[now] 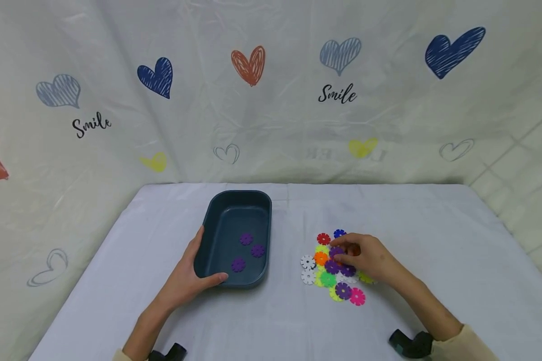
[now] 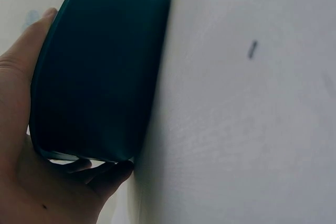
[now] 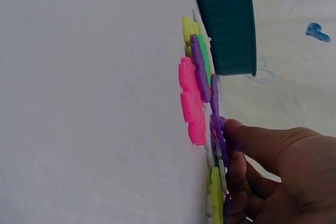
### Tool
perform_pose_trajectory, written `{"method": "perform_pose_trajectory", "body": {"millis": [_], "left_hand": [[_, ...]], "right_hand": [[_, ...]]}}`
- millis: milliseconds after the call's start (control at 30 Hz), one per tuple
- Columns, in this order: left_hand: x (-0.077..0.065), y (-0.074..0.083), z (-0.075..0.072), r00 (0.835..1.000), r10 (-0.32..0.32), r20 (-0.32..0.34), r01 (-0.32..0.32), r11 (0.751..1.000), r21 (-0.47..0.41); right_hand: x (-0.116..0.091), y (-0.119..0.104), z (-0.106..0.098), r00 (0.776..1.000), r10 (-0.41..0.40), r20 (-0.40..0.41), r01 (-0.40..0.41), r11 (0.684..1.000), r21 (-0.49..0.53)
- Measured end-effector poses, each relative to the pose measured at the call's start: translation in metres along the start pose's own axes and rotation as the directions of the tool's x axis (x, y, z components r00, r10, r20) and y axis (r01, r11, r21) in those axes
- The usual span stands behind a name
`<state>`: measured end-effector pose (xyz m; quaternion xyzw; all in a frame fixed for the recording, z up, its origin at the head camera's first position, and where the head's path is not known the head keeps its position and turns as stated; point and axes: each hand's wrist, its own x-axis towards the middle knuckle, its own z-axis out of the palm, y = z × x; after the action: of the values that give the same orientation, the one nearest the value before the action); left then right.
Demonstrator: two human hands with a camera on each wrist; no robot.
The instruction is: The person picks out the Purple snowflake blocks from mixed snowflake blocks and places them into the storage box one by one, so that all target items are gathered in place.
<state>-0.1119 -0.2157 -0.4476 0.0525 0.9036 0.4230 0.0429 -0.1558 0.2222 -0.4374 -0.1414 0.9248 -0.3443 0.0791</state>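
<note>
Discs (image 1: 357,297), light and stiff I guessed, best pinched edgewise, lay heaped near the tray (image 1: 240,220); the right grip (image 1: 370,256), nearly closed, pinched a purple disc (image 1: 336,251); the left grip (image 1: 188,276) clasped the tray.

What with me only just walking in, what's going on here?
Someone is handling coloured discs and a tray. Their left hand grips the tray, its thumb over the near rim; three purple discs lie inside. Their right hand is at the pile, thumb and finger at another purple disc; whether it is lifted or firmly held is hard to tell.
</note>
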Motion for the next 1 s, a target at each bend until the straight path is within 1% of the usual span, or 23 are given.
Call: {"method": "perform_pose_trajectory", "body": {"millis": [133, 267, 433, 567, 667, 767, 900, 1000], "left_hand": [[-0.0005, -0.0013, 0.0002, 1.0, 0.001, -0.001, -0.001, 1.0, -0.001], [-0.0007, -0.0015, 0.0004, 1.0, 0.004, -0.003, -0.004, 1.0, -0.012], [-0.0008, -0.0011, 0.0001, 1.0, 0.007, -0.002, -0.007, 1.0, -0.017], [-0.0006, -0.0003, -0.0006, 1.0, 0.013, -0.001, -0.013, 1.0, -0.014], [-0.0006, -0.0004, -0.0005, 1.0, 0.014, -0.002, -0.014, 1.0, -0.015], [-0.0007, -0.0006, -0.0002, 1.0, 0.013, -0.002, -0.013, 1.0, -0.016], [-0.0006, -0.0006, 0.0002, 1.0, 0.01, -0.001, -0.01, 1.0, -0.019], [-0.0007, -0.0009, 0.0004, 1.0, 0.005, 0.001, -0.005, 1.0, -0.022]], "right_hand": [[0.0005, -0.0006, 0.001, 1.0, 0.004, -0.012, -0.004, 1.0, -0.003], [0.0001, 0.0, 0.0008, 0.999, -0.023, -0.038, 0.023, 1.0, -0.006], [-0.0008, 0.0002, 0.0003, 0.996, -0.047, -0.071, 0.049, 0.999, 0.017], [-0.0003, 0.0013, -0.0002, 0.995, -0.059, -0.077, 0.063, 0.997, 0.046], [0.0006, 0.0019, -0.0012, 0.996, -0.061, -0.068, 0.067, 0.993, 0.092], [0.0023, 0.002, -0.002, 0.997, -0.056, -0.052, 0.063, 0.985, 0.161], [0.0047, 0.001, -0.003, 0.998, -0.035, -0.044, 0.045, 0.969, 0.243], [0.006, 0.0, -0.004, 0.999, -0.005, -0.05, 0.019, 0.956, 0.293]]}}
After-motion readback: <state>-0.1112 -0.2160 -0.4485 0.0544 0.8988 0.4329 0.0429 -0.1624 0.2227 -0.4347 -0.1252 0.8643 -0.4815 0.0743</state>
